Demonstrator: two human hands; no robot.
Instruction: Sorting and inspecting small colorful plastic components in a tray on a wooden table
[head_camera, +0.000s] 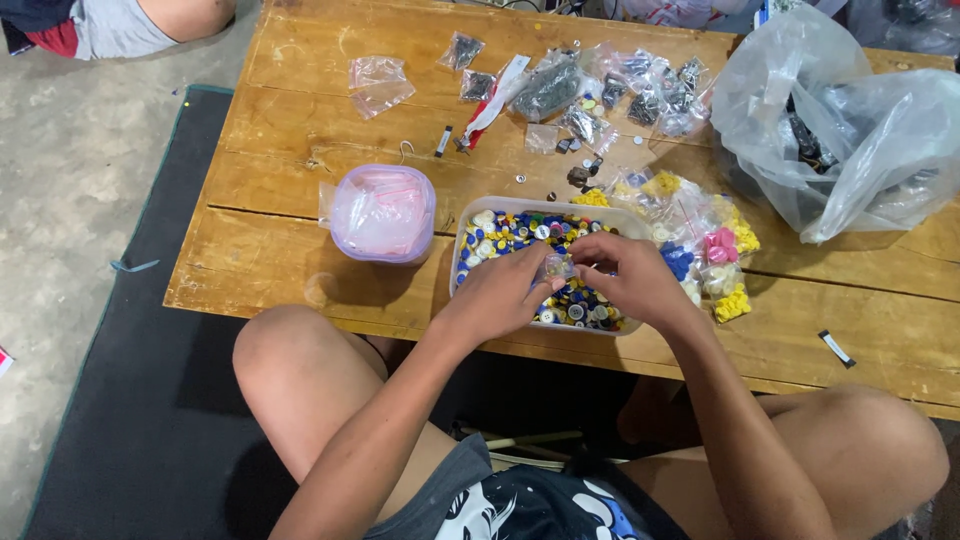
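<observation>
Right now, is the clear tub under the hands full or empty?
Nearly full: the clear tub holds small blue, yellow and white pieces almost to its rim, and its top is open, with no lid on it.

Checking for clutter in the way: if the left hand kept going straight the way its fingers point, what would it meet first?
Probably the right hand: the left hand points right, across the small clear bag both pinch over the tray of coloured pieces.

2 tubs (385, 213), 1 big clear bag (850, 130), 2 hands (500, 295).

Bare wood (300, 190) beyond purple tub (383, 213)
</observation>
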